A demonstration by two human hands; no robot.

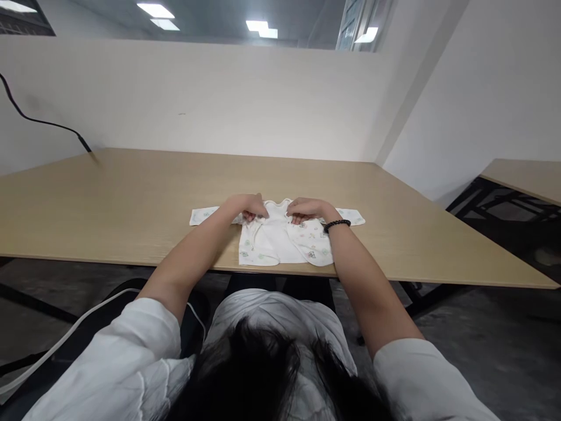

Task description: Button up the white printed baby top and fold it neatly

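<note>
A small white baby shirt [284,237] with a sparse coloured print lies spread on the table, its sleeves stretched out to both sides. Its front is open, so the plain inside of the back shows between the two panels. My left hand [255,207] is at the upper edge of the left front panel by the neckline, fingers curled down on the cloth. On the other side of the neckline, my right hand [307,209] has its fingers bent and closed on the right panel's upper edge. My fingertips are partly hidden.
The shirt's hem reaches the front edge of the wooden table [131,199]. Behind stands a white wall [245,99] with a window [210,26]. A black cable [44,121] comes down at the left. Another table [530,178] is at the right.
</note>
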